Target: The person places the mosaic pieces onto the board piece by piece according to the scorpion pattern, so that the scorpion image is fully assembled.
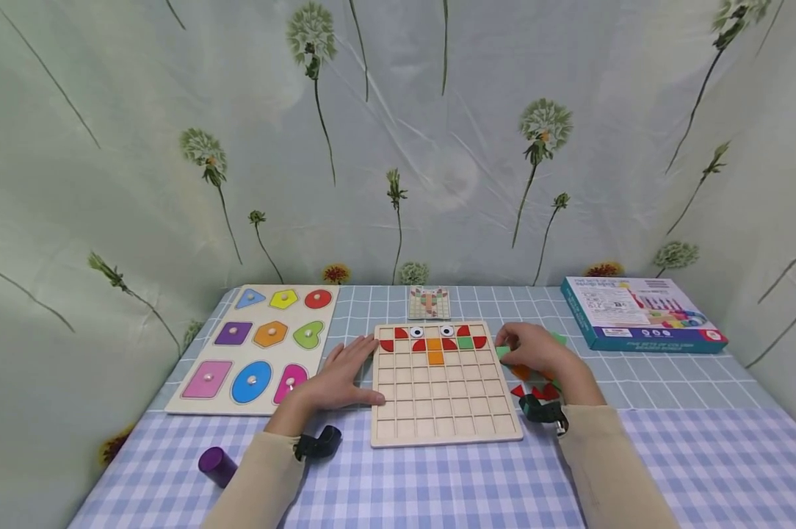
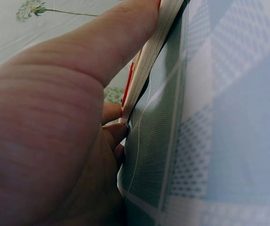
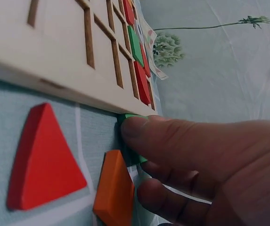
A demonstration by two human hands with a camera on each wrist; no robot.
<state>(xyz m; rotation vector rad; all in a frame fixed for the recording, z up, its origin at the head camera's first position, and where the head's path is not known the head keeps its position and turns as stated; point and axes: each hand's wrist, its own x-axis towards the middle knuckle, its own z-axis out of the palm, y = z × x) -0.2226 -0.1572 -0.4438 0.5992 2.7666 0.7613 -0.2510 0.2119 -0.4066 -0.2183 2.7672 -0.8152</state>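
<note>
A wooden grid board (image 1: 438, 400) lies in front of me, its top rows holding red quarter-round pieces, two eye pieces, orange squares and a green square (image 1: 465, 343). My left hand (image 1: 341, 378) rests along the board's left edge, fingers extended, with the thumb at the rim. Beyond the right edge, my right hand (image 1: 537, 347) pinches a green block (image 3: 135, 156), thumb on its near face. That block is low beside the board's side. An orange block (image 3: 113, 188) and a red triangle (image 3: 43, 162) lie close to the right fingers.
A shape puzzle board (image 1: 222, 389) with knobbed pieces lies at left. A small pattern card (image 1: 429, 303) stands behind the grid. The boxed set (image 1: 642, 312) sits at back right, a purple cylinder (image 1: 217, 466) at front left. More loose red pieces (image 1: 546, 392) lie under my right wrist.
</note>
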